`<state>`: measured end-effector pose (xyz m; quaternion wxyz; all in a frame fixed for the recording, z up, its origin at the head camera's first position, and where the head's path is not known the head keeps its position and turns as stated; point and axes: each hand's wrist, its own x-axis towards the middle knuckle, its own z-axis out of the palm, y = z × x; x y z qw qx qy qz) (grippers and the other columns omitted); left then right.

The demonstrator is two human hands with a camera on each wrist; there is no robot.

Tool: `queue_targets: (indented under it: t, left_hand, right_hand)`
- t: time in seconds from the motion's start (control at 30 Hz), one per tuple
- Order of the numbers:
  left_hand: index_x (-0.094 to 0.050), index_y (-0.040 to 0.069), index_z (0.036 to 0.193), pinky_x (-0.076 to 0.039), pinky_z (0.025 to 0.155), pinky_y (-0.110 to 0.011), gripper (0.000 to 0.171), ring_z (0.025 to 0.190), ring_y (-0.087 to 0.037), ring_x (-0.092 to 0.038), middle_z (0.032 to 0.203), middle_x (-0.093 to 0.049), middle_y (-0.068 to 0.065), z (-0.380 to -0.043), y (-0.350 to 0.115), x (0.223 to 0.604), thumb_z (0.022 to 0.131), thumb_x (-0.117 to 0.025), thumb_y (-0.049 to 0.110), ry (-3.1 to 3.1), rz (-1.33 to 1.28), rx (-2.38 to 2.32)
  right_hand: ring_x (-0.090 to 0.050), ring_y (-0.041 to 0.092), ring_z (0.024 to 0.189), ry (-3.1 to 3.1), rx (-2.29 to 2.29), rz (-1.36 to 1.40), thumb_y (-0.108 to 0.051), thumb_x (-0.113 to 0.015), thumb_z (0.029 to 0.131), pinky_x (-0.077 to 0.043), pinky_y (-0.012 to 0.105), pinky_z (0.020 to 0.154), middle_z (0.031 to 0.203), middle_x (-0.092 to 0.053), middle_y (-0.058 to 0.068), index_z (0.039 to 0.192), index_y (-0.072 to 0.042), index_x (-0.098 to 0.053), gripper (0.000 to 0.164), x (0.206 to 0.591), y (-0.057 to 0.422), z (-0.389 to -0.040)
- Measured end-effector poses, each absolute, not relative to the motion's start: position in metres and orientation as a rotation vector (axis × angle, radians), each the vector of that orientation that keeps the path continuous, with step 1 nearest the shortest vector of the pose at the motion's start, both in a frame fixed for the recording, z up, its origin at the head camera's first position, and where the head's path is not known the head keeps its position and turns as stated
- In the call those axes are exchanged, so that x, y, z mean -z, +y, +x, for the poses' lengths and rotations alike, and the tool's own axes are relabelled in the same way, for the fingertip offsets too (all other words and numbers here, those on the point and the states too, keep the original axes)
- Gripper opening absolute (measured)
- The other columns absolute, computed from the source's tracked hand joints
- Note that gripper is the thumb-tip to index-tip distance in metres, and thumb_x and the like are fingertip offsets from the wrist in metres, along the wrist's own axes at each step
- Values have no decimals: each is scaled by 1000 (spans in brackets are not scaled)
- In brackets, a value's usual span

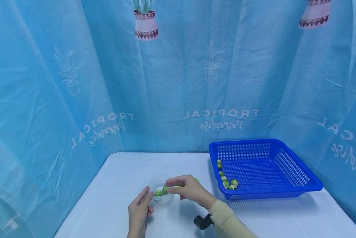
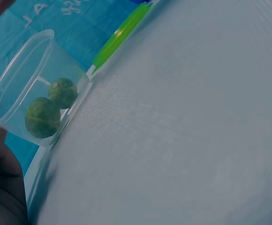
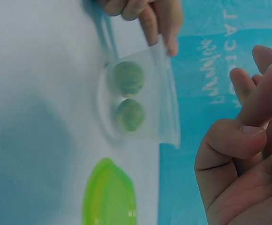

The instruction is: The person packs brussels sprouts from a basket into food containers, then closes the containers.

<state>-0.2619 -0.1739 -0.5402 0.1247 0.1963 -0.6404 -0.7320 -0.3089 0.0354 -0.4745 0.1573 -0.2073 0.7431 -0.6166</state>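
My left hand (image 1: 139, 208) grips the rim of a small clear plastic tub (image 2: 72, 63) that stands on the white table. Inside the tub lie two green Brussels sprouts, a nearer one (image 2: 42, 118) and a smaller-looking one (image 2: 63, 93). Over the tub's right side is my right hand (image 1: 190, 189), its fingers loosely bent. In the right wrist view nothing shows between those fingers (image 3: 267, 96), which are apart from the tub. A bright green lid (image 3: 110, 194) lies on the table to the right of the tub, partly covered by my right hand in the head view.
A blue slotted basket (image 1: 273, 190) stands at the table's right, with several Brussels sprouts (image 1: 226, 184) along its left side. Near my right sleeve (image 1: 228, 218) is a black rounded object (image 1: 202, 222). Blue printed curtains (image 1: 172, 82) enclose the white table (image 1: 130, 165).
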Motion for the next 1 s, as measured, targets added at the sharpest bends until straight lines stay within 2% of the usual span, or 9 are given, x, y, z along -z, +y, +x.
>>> queue_targets:
  t: [0.23,0.5,0.6,0.83,1.0]
  left_hand:
    - [-61,2,145,-47,43,-21,57,50,-12,-58,141,-61,-22,-262,-175,541,97,-81,24,-1879,576,2111]
    - [-61,2,145,-47,43,-22,57,50,-12,-58,141,-61,-22,-262,-174,542,97,-81,25,-1878,572,2106]
    - [-61,3,145,-47,43,-22,56,50,-12,-58,141,-62,-22,-262,-174,541,97,-81,24,-1877,569,2106]
    - [-61,3,145,-47,43,-22,56,51,-12,-58,142,-61,-21,-263,-174,543,97,-81,25,-1875,569,2119]
    - [-62,4,145,-47,43,-22,57,51,-12,-58,141,-62,-21,-264,-176,544,96,-82,25,-1875,580,2122]
  right_hand:
    - [-66,19,78,2131,1742,-671,-29,-81,97,-52,28,59,118,-76,-3,126,-14,-78,33,455,45,-296]
    - [-68,24,84,2191,1710,-759,-27,-78,99,-56,28,60,117,-76,-5,124,-20,-79,26,446,55,-287]
    - [-68,26,82,2202,1707,-771,-25,-78,99,-56,28,59,117,-77,-4,124,-18,-79,26,443,60,-284]
    - [-60,18,70,2191,1728,-770,-21,-77,100,-55,27,59,117,-77,5,126,-9,-77,29,435,76,-283]
    - [-63,19,71,2194,1744,-806,-20,-76,100,-55,28,60,120,-76,11,130,-6,-74,33,433,89,-285]
